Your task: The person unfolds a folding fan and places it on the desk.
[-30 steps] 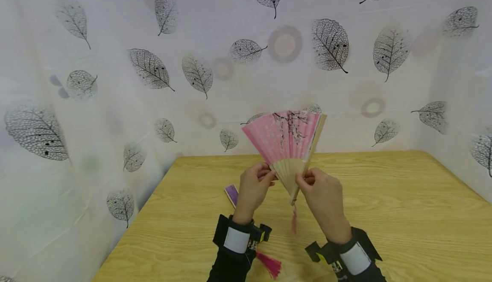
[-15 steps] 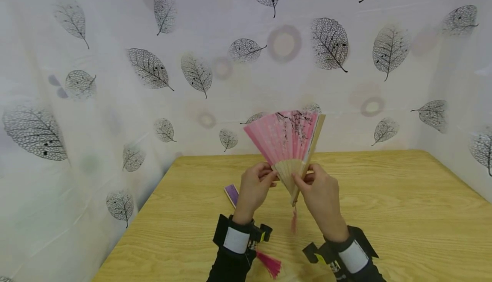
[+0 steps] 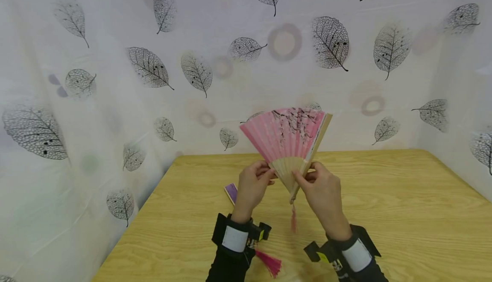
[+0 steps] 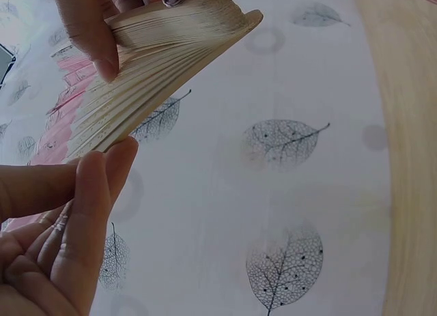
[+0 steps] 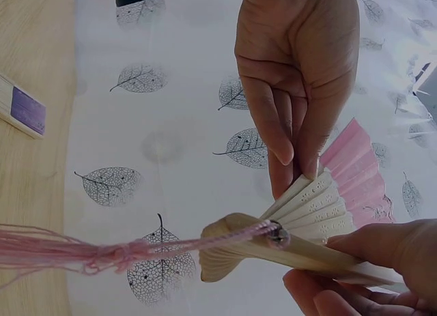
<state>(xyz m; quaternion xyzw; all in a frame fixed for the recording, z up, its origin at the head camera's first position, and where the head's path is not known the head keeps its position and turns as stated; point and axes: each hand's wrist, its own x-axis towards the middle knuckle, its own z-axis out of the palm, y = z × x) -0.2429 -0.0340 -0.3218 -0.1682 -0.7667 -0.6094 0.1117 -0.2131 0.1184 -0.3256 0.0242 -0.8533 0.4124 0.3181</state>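
A pink folding fan [image 3: 288, 136] with dark blossom branches and pale wooden ribs is held up, partly spread, above the table. My left hand [image 3: 253, 188] pinches its left edge rib between thumb and fingers. On the other side my right hand [image 3: 320, 194] grips the thicker stack of ribs and the guard, thumb in front. From the pivot hangs a pink tassel [image 3: 294, 221], which the right wrist view shows tied through a metal ring [image 5: 276, 235]. The left wrist view shows the ribs [image 4: 164, 63] fanned between both hands.
On the wooden table [image 3: 403, 196] behind my left hand lies a purple-and-wood folded fan [image 3: 231, 192], mostly covered by the arm. A magenta tassel [image 3: 270, 263] lies by my left sleeve. A white leaf-print curtain [image 3: 215, 17] closes off the back and sides.
The fan has spread slightly wider, its right guard now tilting further right. My right hand first shifted a little left, its thumb moving over the ribs, then slightly right. My left hand has barely moved.
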